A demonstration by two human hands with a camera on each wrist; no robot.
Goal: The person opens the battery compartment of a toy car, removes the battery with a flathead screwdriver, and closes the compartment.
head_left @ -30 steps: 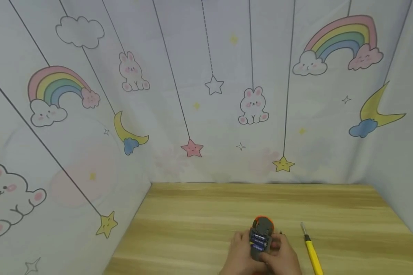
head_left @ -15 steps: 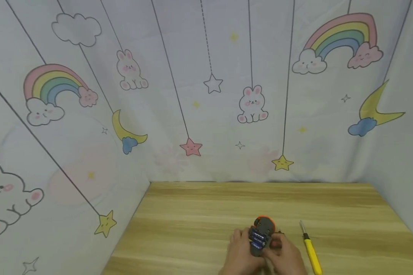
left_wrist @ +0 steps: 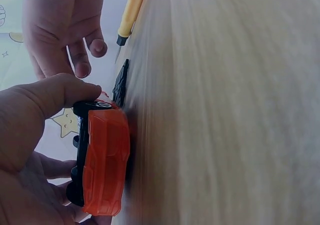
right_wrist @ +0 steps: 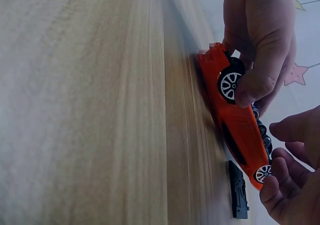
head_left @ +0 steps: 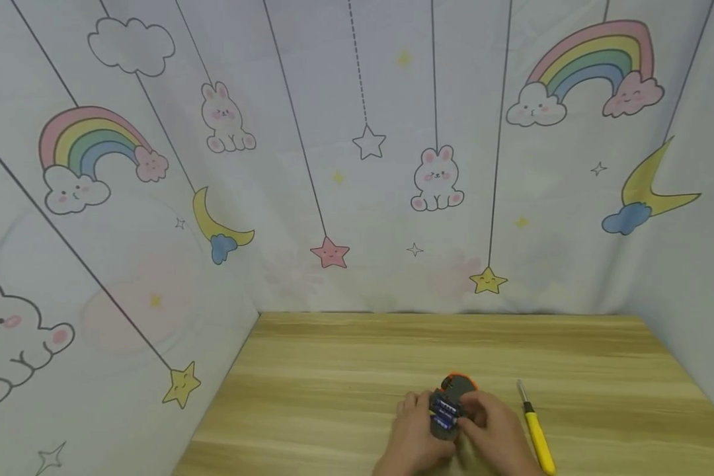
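An orange toy car [head_left: 461, 386] lies upside down, its dark underside facing up. Blue batteries [head_left: 443, 422] show in the uncovered compartment. My left hand [head_left: 413, 430] grips one end of the car, and in the right wrist view its thumb [right_wrist: 252, 90] presses by a wheel. My right hand [head_left: 498, 428] is at the opposite side, thumb and index finger spread at the ends of the batteries. In the right wrist view that hand [right_wrist: 297, 185] shows a gap between thumb and fingers, beside the other wheel. A dark flat cover [right_wrist: 238, 190] lies by the car.
A screwdriver [head_left: 537, 436] with a yellow handle lies on the wooden table [head_left: 309, 377] to the right of my right hand. Cloth walls [head_left: 381, 218] printed with rainbows, rabbits and stars stand around the back and sides.
My right hand has shifted up along the toy car, bringing its fingers from the lower edge to the battery ends. The car has turned slightly; my left hand keeps its grip.
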